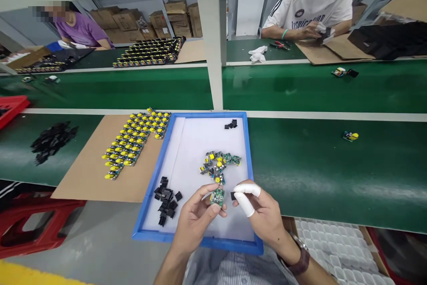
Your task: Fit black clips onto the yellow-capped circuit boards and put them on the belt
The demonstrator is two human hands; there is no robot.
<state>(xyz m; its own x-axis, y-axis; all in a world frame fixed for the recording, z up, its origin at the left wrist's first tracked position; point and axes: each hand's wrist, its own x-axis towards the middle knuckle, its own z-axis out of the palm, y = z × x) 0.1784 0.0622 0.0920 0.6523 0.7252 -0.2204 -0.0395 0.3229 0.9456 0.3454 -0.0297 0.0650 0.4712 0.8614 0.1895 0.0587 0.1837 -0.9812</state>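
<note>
Circuit boards (218,165) and black clips (166,199) lie heaped in the blue tray (247,147), above which the left hand (195,219) grips one green board (217,197) and the right hand (263,216) pinches a small black piece (233,195).

Both forearms angle in from the bottom edge, bringing the 2 hands close together at centre. The left hand (195,218) has its fingers curled inward, thumb and fingertips pinched tight. Just beside it, the right hand (263,216) shows its back to the camera, 2 digits capped in white finger cots (247,189), their tips drawn into a pinch. A watch (302,258) rides the right wrist.
</note>
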